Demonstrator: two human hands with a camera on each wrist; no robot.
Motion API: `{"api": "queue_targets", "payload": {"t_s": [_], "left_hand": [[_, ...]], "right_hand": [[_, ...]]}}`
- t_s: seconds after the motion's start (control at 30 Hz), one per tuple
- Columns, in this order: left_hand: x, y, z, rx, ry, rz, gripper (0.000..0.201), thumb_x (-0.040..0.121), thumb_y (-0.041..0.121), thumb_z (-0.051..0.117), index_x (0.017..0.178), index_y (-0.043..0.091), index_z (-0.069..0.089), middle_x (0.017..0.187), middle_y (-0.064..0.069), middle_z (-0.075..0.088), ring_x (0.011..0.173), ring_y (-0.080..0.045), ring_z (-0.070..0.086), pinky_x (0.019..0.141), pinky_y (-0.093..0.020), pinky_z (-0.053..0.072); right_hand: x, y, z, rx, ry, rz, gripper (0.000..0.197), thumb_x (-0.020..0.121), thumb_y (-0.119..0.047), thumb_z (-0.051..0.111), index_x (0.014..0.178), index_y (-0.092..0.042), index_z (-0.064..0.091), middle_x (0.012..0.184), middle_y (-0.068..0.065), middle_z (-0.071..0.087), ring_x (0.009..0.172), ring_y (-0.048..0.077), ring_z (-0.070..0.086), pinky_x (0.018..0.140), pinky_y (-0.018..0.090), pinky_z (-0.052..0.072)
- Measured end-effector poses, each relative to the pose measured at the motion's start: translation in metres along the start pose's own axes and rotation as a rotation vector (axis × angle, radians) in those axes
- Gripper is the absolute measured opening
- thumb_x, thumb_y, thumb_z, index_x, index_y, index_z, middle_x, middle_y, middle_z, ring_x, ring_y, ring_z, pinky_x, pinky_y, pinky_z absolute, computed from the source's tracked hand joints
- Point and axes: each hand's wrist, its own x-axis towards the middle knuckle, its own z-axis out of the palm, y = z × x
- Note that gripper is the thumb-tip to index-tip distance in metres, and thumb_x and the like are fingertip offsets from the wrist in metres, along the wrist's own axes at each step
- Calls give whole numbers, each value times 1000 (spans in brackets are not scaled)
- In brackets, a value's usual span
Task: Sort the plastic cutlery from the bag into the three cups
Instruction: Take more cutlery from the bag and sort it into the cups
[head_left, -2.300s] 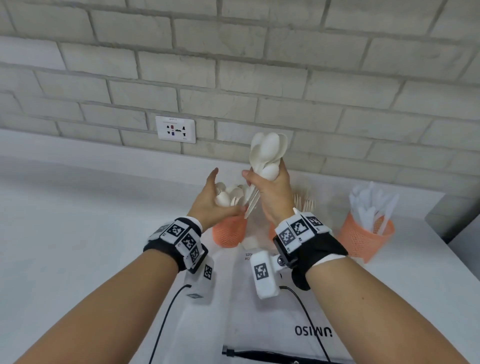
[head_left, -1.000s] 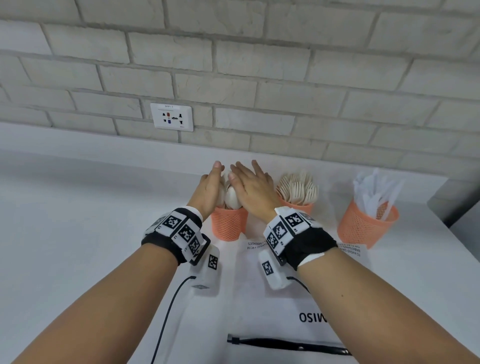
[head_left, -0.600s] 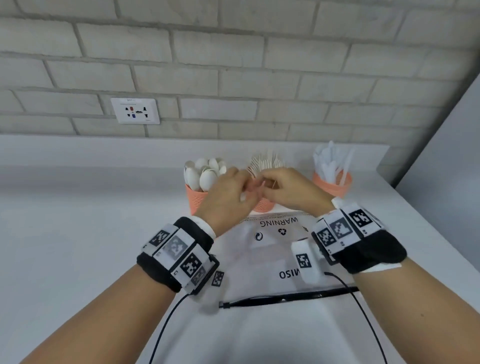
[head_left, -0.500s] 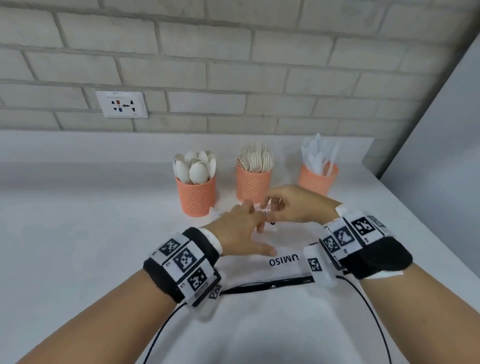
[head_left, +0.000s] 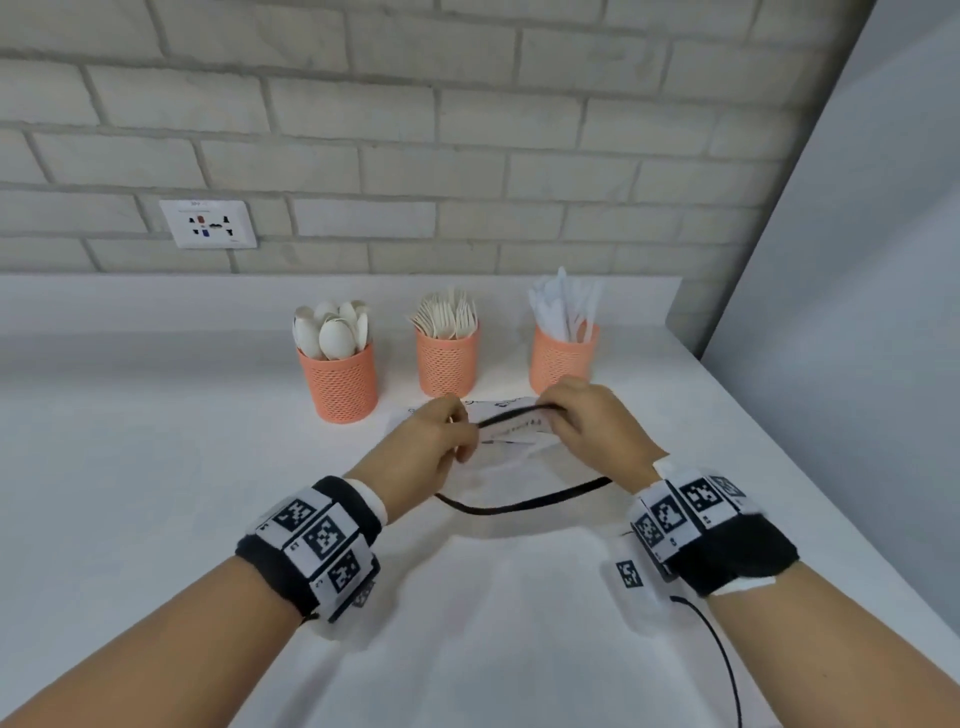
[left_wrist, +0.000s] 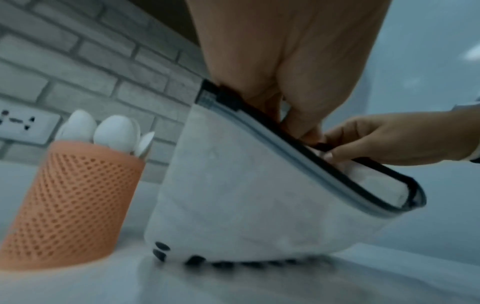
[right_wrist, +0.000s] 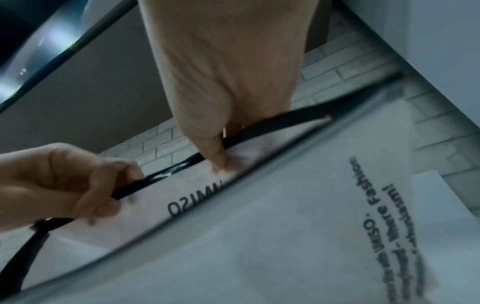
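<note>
Three orange mesh cups stand in a row by the wall: the spoon cup (head_left: 337, 387) on the left, the fork cup (head_left: 448, 364) in the middle, the knife cup (head_left: 563, 358) on the right, each full of white cutlery. In front of them lies the frosted white zip bag (head_left: 511, 434) with a black zip rim. My left hand (head_left: 457, 431) and right hand (head_left: 561, 421) each pinch the far rim and hold it up, so the mouth gapes. The left wrist view shows the bag (left_wrist: 246, 195) beside the spoon cup (left_wrist: 70, 201). No cutlery shows inside the bag (right_wrist: 285, 226).
The white counter (head_left: 156, 467) meets a grey brick wall with a socket plate (head_left: 208, 224). A plain grey wall (head_left: 857, 260) closes off the right side, near the counter's right edge. A thin black cable (head_left: 722, 654) trails from my right wrist.
My right hand set a bundle of spoons into the left cup, then both hands drew back to the bag. They now pinch its black rim and lift it off the counter.
</note>
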Motion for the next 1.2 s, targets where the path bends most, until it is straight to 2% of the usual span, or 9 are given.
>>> {"api": "queue_targets", "payload": {"t_s": [0.1, 0.23, 0.3, 0.37, 0.57, 0.77, 0.93, 1.07, 1.2], "left_hand": [[-1, 3, -5, 182, 75, -53, 37, 71, -16, 57, 96, 7, 70, 102, -11, 65, 81, -31, 61, 63, -39, 54], [-1, 8, -12, 187, 7, -245, 64, 78, 2, 61, 138, 12, 41, 138, -1, 44, 111, -26, 54, 85, -41, 50], [-3, 13, -13, 148, -16, -247, 73, 76, 5, 63, 142, 13, 33, 143, 1, 35, 117, -24, 49, 91, -36, 47], [-4, 20, -13, 72, -23, -239, 77, 75, 0, 61, 143, 15, 29, 145, 2, 32, 121, -21, 46, 94, -29, 44], [-7, 31, -8, -82, -56, -215, 81, 71, -11, 48, 143, 19, 28, 145, 5, 30, 121, -18, 45, 85, -15, 39], [-13, 25, 1, -156, -34, -233, 78, 72, -8, 49, 142, 19, 30, 144, 4, 31, 117, -18, 48, 82, -13, 36], [-5, 25, 1, -146, -50, -227, 75, 74, -8, 47, 142, 17, 31, 144, 3, 32, 118, -18, 48, 87, -16, 39], [2, 20, -4, -44, -23, -257, 59, 85, -3, 44, 140, 15, 35, 143, 0, 36, 111, -25, 54, 87, -30, 45], [8, 6, -13, -4, 109, -384, 42, 92, 1, 40, 132, 13, 43, 134, -6, 48, 104, -31, 57, 86, -42, 46]], "right_hand": [[-1, -4, -9, 78, 207, -67, 17, 87, -1, 53, 99, -2, 67, 93, 11, 60, 89, 23, 57, 78, 24, 41], [-8, -31, -12, 178, 312, -272, 18, 82, 4, 54, 94, -3, 66, 89, 4, 56, 84, 7, 50, 77, 12, 39], [-8, -42, -3, 197, 137, -316, 21, 81, 8, 52, 93, -2, 67, 93, 5, 60, 85, 4, 51, 76, 12, 41], [0, -40, 13, 30, -120, -175, 35, 83, 10, 48, 110, -4, 64, 113, 10, 57, 104, 17, 54, 88, 27, 44], [33, -18, 54, -366, -543, 311, 60, 95, -12, 38, 149, -13, 11, 154, 11, 21, 140, 32, 24, 113, 46, 26], [31, -12, 70, -521, -641, 321, 46, 96, -19, 39, 141, -15, 30, 145, 11, 31, 135, 34, 29, 112, 51, 22], [35, -33, 85, -542, -750, 271, 53, 96, -15, 43, 144, -4, 21, 147, 17, 32, 135, 34, 34, 112, 46, 29], [19, -45, 58, -234, -648, 240, 42, 97, -9, 36, 139, -5, 32, 135, 15, 48, 121, 29, 48, 102, 36, 37], [-2, -32, 7, 147, -692, 155, 21, 96, -10, 39, 105, -17, 57, 106, 0, 61, 105, 17, 51, 97, 28, 38]]}}
